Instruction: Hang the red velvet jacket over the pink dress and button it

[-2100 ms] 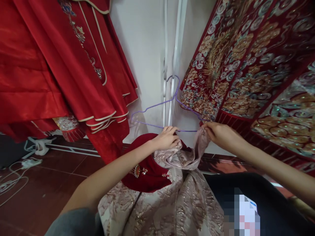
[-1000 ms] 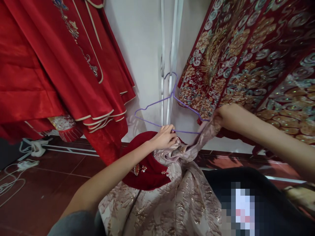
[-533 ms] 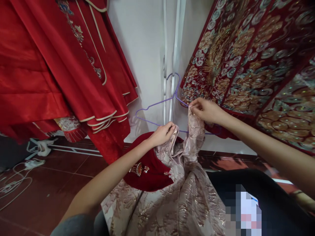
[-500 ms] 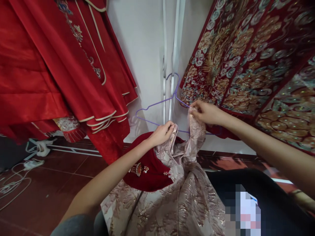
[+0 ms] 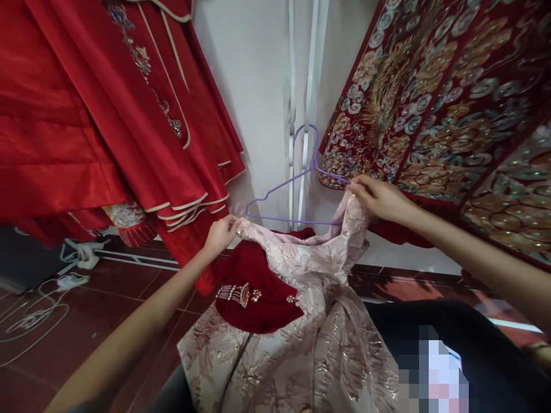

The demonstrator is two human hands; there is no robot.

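Observation:
A pink-gold brocade dress (image 5: pixel 301 267) is spread across my lap, its neckline stretched between both hands. My left hand (image 5: pixel 221 234) pinches its left shoulder edge. At the other shoulder, my right hand (image 5: pixel 379 195) grips the fabric close to the arm of a purple hanger (image 5: pixel 279 184). The hanger's right end goes behind or into that shoulder; its left arm is outside the dress. Whether my right fingers also hold the hanger cannot be made out. A dark red velvet piece (image 5: pixel 258 304) with beaded ornaments lies over the dress's left side.
Red satin garments (image 5: pixel 172 115) hang at the left, and an embroidered dark red garment (image 5: pixel 400 126) hangs at the right. White metal poles (image 5: pixel 303 86) stand against the wall. White cables (image 5: pixel 38 321) lie on the tiled floor. A blurred bright item (image 5: pixel 443 367) rests on my dark-clothed leg.
My left hand has moved left with the dress's shoulder, pulling the neckline wide. My right hand has shifted slightly right, still on the other shoulder by the hanger.

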